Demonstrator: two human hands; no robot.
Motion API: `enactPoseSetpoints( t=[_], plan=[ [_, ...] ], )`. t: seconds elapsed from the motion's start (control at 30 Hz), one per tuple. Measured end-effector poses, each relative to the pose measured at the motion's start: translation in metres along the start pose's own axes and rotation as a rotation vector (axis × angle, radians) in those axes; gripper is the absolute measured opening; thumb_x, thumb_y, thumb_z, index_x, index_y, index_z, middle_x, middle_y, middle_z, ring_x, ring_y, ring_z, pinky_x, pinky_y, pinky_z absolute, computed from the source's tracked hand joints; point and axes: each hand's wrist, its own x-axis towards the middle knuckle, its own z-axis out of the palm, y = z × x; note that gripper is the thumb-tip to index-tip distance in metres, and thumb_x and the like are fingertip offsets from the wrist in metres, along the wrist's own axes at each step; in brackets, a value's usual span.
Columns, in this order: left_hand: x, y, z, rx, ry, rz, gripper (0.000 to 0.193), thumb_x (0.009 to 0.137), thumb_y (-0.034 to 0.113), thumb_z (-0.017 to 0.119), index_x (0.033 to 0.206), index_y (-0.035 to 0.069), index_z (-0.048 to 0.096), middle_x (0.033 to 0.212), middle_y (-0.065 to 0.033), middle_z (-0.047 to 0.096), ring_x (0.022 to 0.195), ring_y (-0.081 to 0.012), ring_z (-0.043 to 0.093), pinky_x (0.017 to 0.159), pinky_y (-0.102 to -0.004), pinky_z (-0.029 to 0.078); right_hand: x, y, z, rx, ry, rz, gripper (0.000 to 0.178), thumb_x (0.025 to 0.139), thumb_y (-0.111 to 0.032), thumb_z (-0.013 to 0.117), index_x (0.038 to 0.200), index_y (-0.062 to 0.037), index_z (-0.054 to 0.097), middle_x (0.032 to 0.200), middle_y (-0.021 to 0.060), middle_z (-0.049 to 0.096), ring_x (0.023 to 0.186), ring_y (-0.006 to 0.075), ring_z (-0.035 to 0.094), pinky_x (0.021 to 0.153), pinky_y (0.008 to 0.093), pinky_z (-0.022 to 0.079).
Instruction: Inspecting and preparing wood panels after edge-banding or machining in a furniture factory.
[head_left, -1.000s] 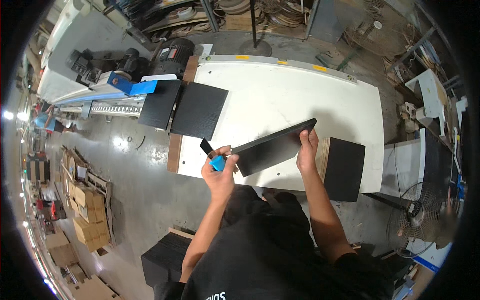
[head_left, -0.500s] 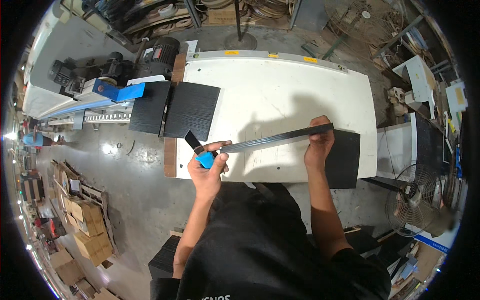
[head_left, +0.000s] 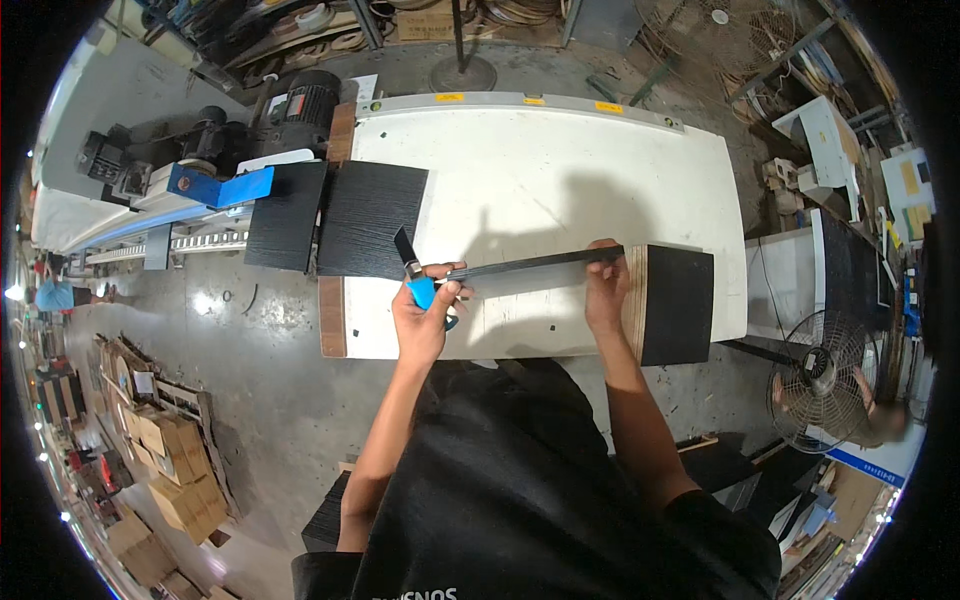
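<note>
A thin black panel [head_left: 530,265] is held nearly edge-on above the white tabletop, slanting up slightly to the right. My left hand [head_left: 420,330] is closed round a blue-handled tool [head_left: 423,292] with a flat dark blade pointing up and left. Its thumb and fingers also meet the panel's left end. At the other end, my right hand [head_left: 604,295] grips the panel with bent fingers. Just right of that hand lies a stack of black panels [head_left: 680,305], its pale layered edges showing. The tool's exact kind is unclear.
A white worktable [head_left: 480,150] has a long level [head_left: 520,105] along its far edge. Black wood-grain boards [head_left: 370,220] bridge its left side toward a machine with motors [head_left: 305,110]. A fan [head_left: 820,370] stands right; cardboard boxes [head_left: 170,440] sit on the floor left.
My right hand and its end of the panel have moved left, uncovering the stack's layered edge. The panel now shows more edge-on. My left hand has risen slightly, still with the tool.
</note>
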Motion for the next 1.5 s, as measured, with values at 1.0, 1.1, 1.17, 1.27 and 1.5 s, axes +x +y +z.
enactPoseSetpoints(
  t=[1.0, 1.1, 1.17, 1.27, 1.5],
  plan=[
    [-0.029, -0.007, 0.011, 1.003, 0.005, 0.156, 0.046, 0.112, 0.032, 0.051, 0.144, -0.001, 0.053, 0.095, -0.0055, 0.059, 0.075, -0.0136, 0.052, 0.067, -0.0289, 0.044, -0.015, -0.027, 0.058, -1.128, -0.367, -0.423, 0.02, 0.087, -0.033, 0.076, 0.101, -0.0198, 0.073, 0.087, -0.0083, 0.066, 0.082, 0.0155, 0.058, 0.08, 0.0337, 0.039],
    [-0.038, 0.001, 0.028, 1.261, -0.082, 0.138, 0.045, 0.108, 0.028, 0.057, 0.146, 0.004, 0.053, 0.108, -0.0198, 0.06, 0.095, -0.0396, 0.064, 0.081, -0.0469, 0.052, -0.017, -0.026, 0.057, -1.119, -0.353, -0.428, 0.02, 0.087, -0.034, 0.076, 0.1, -0.0198, 0.073, 0.086, -0.0084, 0.066, 0.081, 0.0151, 0.057, 0.079, 0.0333, 0.039],
    [-0.04, 0.009, 0.042, 1.287, -0.113, 0.097, 0.047, 0.108, 0.024, 0.057, 0.151, 0.007, 0.051, 0.105, -0.0185, 0.059, 0.092, -0.0372, 0.063, 0.08, -0.0471, 0.052, -0.019, -0.027, 0.058, -1.123, -0.35, -0.429, 0.02, 0.087, -0.034, 0.076, 0.1, -0.0197, 0.073, 0.086, -0.0085, 0.066, 0.081, 0.0149, 0.057, 0.078, 0.0333, 0.038],
    [-0.041, 0.01, 0.048, 1.404, -0.14, 0.01, 0.05, 0.108, 0.021, 0.057, 0.156, 0.011, 0.048, 0.103, -0.0175, 0.059, 0.091, -0.0357, 0.063, 0.079, -0.0464, 0.052, -0.021, -0.028, 0.058, -1.125, -0.345, -0.43, 0.02, 0.087, -0.034, 0.076, 0.1, -0.0193, 0.073, 0.086, -0.0085, 0.066, 0.081, 0.0148, 0.057, 0.078, 0.0334, 0.038],
    [-0.042, 0.015, 0.046, 1.415, -0.126, 0.061, 0.051, 0.105, 0.018, 0.06, 0.155, 0.021, 0.051, 0.099, -0.0158, 0.058, 0.089, -0.0342, 0.062, 0.078, -0.047, 0.052, -0.022, -0.03, 0.058, -1.176, -0.375, -0.407, 0.021, 0.086, -0.034, 0.076, 0.101, -0.0207, 0.072, 0.09, -0.0087, 0.065, 0.086, 0.0132, 0.058, 0.079, 0.0322, 0.04]
  ],
)
